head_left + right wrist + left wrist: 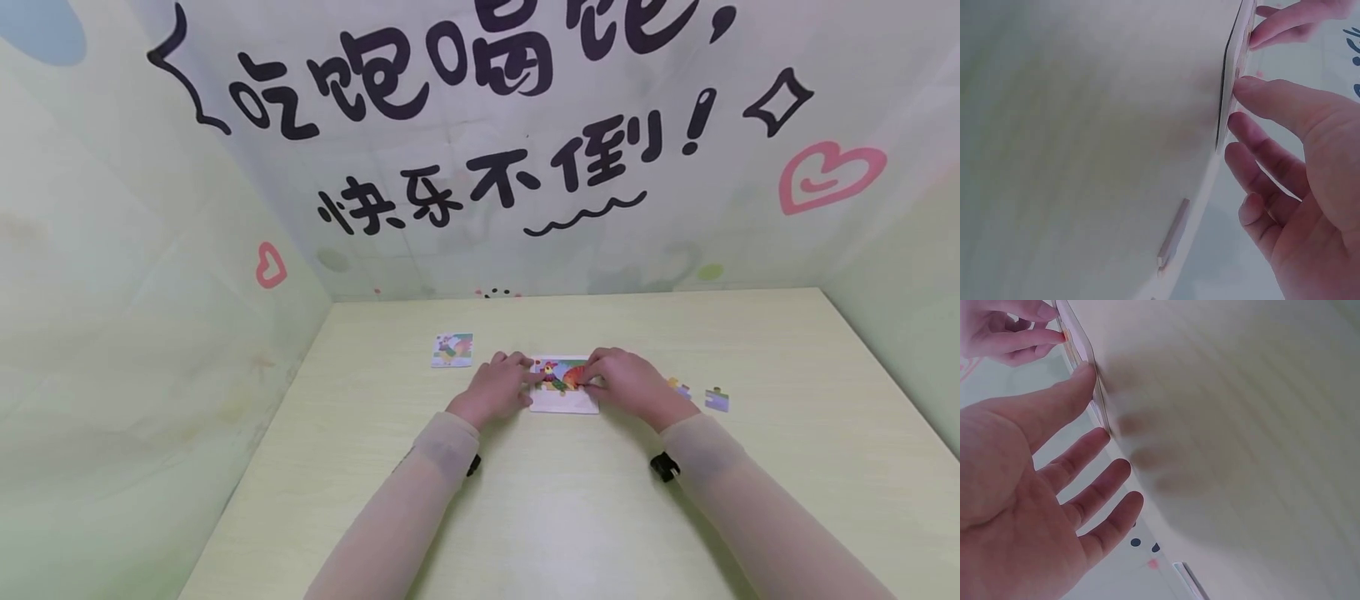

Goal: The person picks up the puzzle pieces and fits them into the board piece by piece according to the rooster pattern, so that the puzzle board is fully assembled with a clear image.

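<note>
I'm leaning both forearms over the pale tabletop [570, 517], and the puzzle board [564, 403] is lying flat between my hands. Its upper part is showing a colourful rooster [557, 377], while the strip nearest me is showing plain white. My left hand [497, 388] is resting at the board's left side, fingers stretched out loosely and grasping nothing, the thumb touching the board. My right hand [632, 382] is bringing its thumb and fingertips against the right part, at the rooster's orange tail; I cannot tell whether they're pinching a piece. Beyond that hand, a loose piece [717, 399] is lying on its right, with more pieces [680, 387] partly hiding behind my wrist. A small picture card [452, 350] is lying farther off to the left.
</note>
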A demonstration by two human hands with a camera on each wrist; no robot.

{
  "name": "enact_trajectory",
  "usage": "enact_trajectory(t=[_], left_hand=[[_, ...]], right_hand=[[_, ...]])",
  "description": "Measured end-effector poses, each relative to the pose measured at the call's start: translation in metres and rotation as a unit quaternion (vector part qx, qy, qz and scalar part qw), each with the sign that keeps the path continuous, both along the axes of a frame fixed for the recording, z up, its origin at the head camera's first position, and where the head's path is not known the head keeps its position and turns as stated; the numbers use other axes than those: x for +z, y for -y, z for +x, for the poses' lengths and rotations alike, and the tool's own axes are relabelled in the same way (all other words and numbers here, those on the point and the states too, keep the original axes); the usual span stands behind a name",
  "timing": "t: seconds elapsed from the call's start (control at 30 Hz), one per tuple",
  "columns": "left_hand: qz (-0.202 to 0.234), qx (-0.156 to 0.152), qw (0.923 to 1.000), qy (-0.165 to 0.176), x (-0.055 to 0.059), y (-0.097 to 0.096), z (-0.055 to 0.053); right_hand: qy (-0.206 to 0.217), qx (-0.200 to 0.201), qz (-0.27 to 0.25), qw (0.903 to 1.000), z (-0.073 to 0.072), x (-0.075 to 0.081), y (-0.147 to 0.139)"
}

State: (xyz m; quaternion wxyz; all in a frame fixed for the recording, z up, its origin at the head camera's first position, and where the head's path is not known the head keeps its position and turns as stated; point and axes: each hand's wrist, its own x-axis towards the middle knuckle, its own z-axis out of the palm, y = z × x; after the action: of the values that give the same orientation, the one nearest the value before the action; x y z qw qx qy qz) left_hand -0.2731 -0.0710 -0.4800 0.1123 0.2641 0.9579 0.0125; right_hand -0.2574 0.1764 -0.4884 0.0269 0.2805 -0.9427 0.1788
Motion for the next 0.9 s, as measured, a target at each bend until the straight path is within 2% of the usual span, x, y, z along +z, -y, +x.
enact_trajectory(t=[0.13, 0.27, 0.57, 0.9], left_hand=[[-0.001, 0.001, 1.0, 0.002, -0.001, 0.0, -0.001], [-0.002, 0.0, 1.0, 0.002, -0.001, 0.0, 0.0], [-0.002, -0.006, 1.0, 0.002, 0.003, 0.002, 0.001], [0.005, -0.002, 1.0, 0.005, 0.003, 0.002, 0.001]], right_hand=[[0.029, -0.002, -0.024, 0.9993, 0.001, -0.001, -0.003], [0.048, -0.015, -0.024, 0.9984, 0.003, -0.001, -0.007], [0.041, -0.034, -0.017, 0.9984, 0.011, 0.004, -0.022], [0.001, -0.046, 0.007, 0.9989, 0.015, -0.004, -0.044]])
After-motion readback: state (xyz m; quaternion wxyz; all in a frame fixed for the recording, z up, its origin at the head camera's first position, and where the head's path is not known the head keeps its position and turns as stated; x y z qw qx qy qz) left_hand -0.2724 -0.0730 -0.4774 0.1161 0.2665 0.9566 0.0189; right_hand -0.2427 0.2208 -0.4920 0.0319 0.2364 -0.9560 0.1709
